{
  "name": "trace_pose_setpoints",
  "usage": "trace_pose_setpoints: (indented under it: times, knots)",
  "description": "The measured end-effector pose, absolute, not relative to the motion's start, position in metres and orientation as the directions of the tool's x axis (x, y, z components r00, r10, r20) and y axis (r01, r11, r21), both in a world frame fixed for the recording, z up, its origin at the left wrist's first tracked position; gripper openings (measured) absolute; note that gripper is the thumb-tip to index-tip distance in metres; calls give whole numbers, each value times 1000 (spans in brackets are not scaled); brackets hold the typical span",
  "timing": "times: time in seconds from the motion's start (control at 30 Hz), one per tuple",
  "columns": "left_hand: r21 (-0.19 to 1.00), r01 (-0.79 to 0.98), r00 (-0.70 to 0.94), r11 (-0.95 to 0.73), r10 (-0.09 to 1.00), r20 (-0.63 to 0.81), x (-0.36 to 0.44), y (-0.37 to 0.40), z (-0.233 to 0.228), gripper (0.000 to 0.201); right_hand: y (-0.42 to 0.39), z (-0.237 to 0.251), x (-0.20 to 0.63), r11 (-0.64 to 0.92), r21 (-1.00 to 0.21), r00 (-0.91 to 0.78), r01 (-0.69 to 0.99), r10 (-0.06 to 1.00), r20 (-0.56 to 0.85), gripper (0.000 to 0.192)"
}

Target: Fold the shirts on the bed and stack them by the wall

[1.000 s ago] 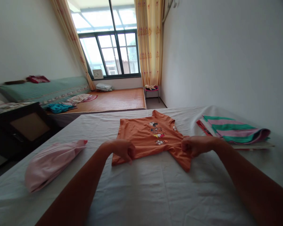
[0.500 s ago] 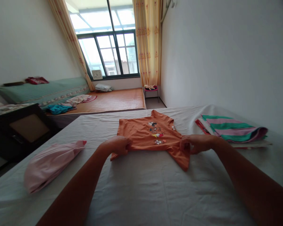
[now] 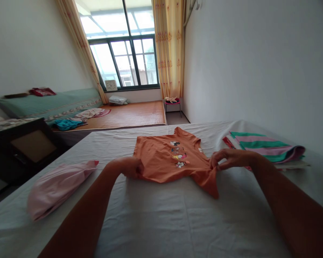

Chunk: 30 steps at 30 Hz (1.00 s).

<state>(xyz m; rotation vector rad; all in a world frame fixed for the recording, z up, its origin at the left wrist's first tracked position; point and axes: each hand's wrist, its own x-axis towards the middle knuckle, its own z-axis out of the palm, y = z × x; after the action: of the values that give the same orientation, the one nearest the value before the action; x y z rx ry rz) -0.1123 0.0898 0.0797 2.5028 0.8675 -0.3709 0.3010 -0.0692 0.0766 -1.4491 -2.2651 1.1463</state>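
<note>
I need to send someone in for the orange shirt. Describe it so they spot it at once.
On the white-sheeted bed near the right wall, look at the middle, between the pink fabric bundle and the folded green-and-pink striped cloth. The small orange cotton T-shirt lies there, pinched by both hands; only it carries a cartoon print.

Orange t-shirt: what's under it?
The orange t-shirt lies on the white bedsheet, pinched at its near edge by the left hand and right hand. Whatever lies beneath the cloth is covered.
</note>
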Motion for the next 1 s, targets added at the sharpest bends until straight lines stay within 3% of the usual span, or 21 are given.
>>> trace_pose_setpoints:
  times: [0.1, 0.2, 0.27, 0.33, 0.43, 0.5, 0.6, 0.7, 0.83, 1.0]
  knots:
    - [363, 609, 778, -706, 441, -447, -117, 94, 83, 4, -74, 78, 305, 102, -752, -461, 651, 840, -286, 38]
    - [465, 629, 777, -623, 493, -391, -120, 104, 84, 9, -67, 71, 303, 61, -817, -387, 573, 899, -205, 41]
    - [572, 620, 759, -538, 597, -260, -121, 115, 79, 16, -55, 59, 298, 38, -866, -228, 499, 970, -88, 43]
    - [664, 600, 639, -447, 766, -63, -121, 127, 68, 29, -38, 43, 293, 24, -886, 37, 462, 998, 46, 44]
    - [742, 578, 355, -339, 923, 146, -123, 139, 47, 51, -12, 18, 288, -23, -871, 395, 490, 897, 199, 40]
    - [783, 567, 255, -255, 958, 128, -126, 141, 39, 65, -3, 7, 291, -107, -868, 498, 485, 850, 173, 38]
    - [820, 552, 288, -150, 958, -19, -133, 138, 36, 76, -6, 1, 306, -251, -818, 516, 518, 854, 65, 41]
    - [820, 532, 462, -209, 884, -75, -138, 136, 40, 77, -19, 0, 318, -277, -747, 471, 604, 880, 54, 43]
    - [756, 492, 626, -431, 779, 36, -137, 138, 39, 61, -25, -7, 311, -134, -794, 319, 592, 945, 78, 54]
    - [711, 499, 508, -495, 832, 223, -126, 139, 34, 40, -17, -6, 291, 69, -776, 347, 627, 867, 358, 36]
